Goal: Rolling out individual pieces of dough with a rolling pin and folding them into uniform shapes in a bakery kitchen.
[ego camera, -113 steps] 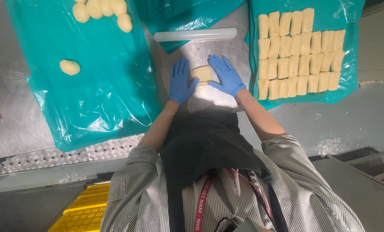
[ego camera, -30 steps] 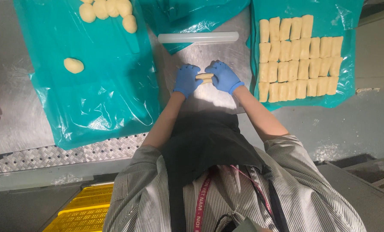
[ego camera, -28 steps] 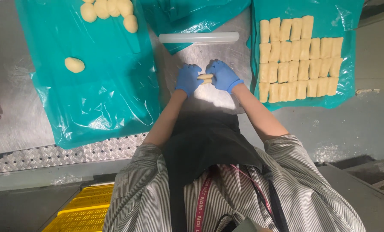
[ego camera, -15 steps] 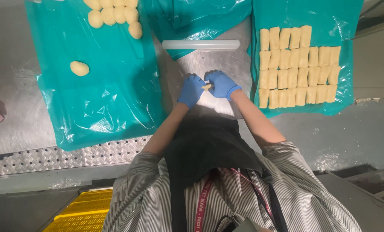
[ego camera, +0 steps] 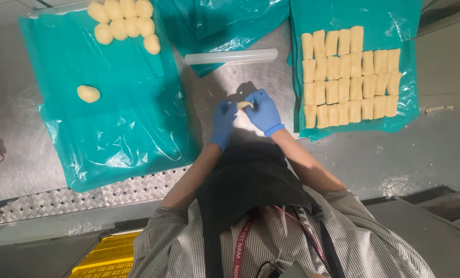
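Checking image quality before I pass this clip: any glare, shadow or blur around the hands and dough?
Head view: sharp overall; a bright glare patch on the steel table just above the hands; the left hand and right hand cast a dark shadow up-left; the dough piece between them is small, mostly hidden; wide-angle bending at the edges.

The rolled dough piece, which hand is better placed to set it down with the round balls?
Left, probably. The left hand is on the side of the balls and the lone ball; the right hand is nearer the cut strips. Both hands' fingers pinch the dough piece.
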